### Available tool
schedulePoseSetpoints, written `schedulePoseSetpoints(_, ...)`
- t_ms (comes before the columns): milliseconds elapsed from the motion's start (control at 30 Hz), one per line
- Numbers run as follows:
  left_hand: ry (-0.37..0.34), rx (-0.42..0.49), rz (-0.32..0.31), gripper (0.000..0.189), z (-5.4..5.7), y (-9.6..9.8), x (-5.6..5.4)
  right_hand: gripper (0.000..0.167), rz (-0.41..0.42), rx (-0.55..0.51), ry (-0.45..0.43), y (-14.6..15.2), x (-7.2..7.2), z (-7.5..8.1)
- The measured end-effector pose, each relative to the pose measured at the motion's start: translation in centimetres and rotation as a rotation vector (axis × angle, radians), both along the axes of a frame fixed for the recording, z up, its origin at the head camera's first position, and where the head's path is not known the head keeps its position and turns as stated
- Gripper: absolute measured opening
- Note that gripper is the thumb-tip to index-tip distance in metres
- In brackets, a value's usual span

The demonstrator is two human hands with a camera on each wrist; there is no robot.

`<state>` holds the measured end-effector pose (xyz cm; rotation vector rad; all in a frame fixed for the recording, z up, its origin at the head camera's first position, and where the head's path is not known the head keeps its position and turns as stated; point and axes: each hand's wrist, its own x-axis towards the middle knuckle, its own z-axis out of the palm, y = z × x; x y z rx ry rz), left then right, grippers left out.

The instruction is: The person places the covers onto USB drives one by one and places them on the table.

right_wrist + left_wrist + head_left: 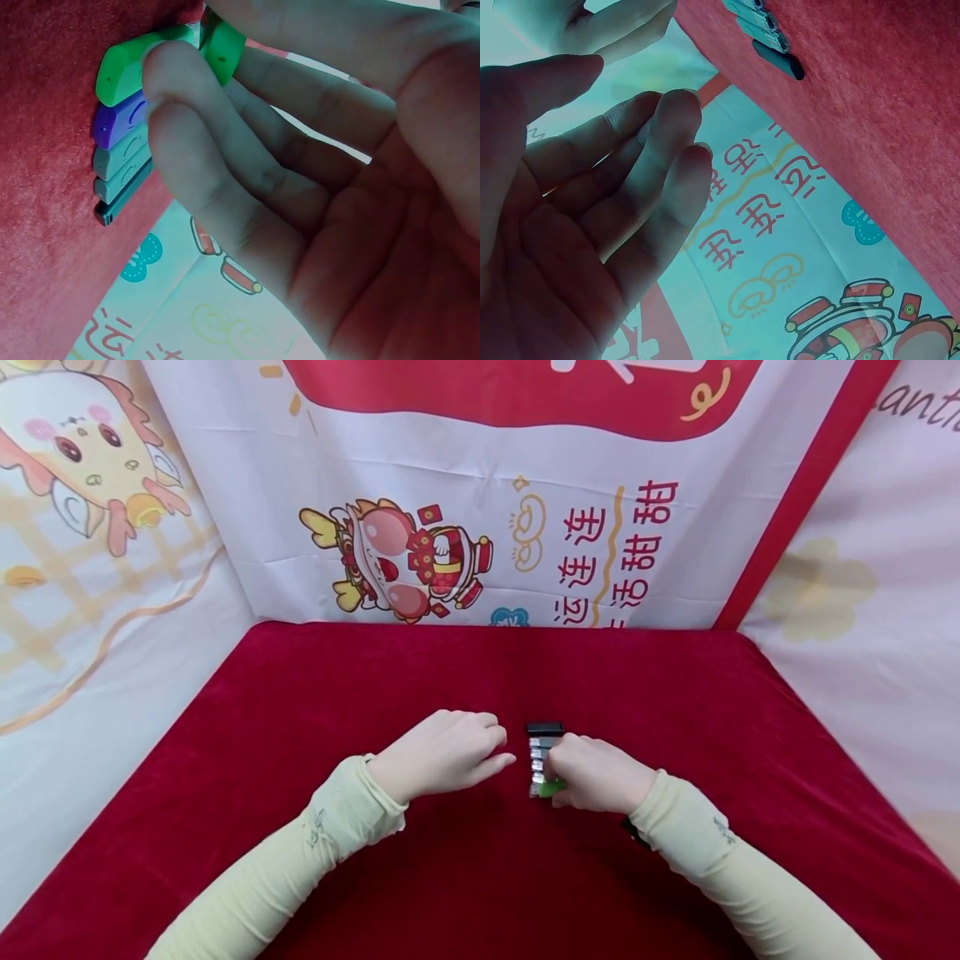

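A tight row of USB flash drives (537, 766) with silver plugs lies on the red cloth. In the right wrist view a green drive (124, 71), a purple drive (116, 124), two grey drives (120, 161) and a black drive (120, 199) lie side by side. My right hand (600, 772) is over the row's near end, pinching another green USB flash drive (223, 49) by the thumb tip; its fingertips overlap the row. Left of the row, my left hand (446, 752) hovers with relaxed, slightly bent fingers, holding nothing.
Red cloth (360, 685) covers the table around both hands. A printed white backdrop (465, 460) stands along the far edge, with printed side curtains (862, 527) at left and right. A small dark object (634, 832) shows under the right cuff.
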<state>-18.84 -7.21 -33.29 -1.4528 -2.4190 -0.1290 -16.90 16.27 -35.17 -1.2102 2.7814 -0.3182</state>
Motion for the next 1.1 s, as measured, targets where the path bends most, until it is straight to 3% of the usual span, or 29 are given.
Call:
schedulePoseSetpoints(767,-0.067,-0.042,0.021,0.022,0.13,0.24,0.37,0.026,-0.024,0.066,0.051,0.08,0.24,-0.50)
schedulePoseSetpoints(1100,-0.045,-0.047,0.020,0.023,0.04,0.19,0.19,0.032,0.001,0.075,0.118,0.05,0.13,-0.85)
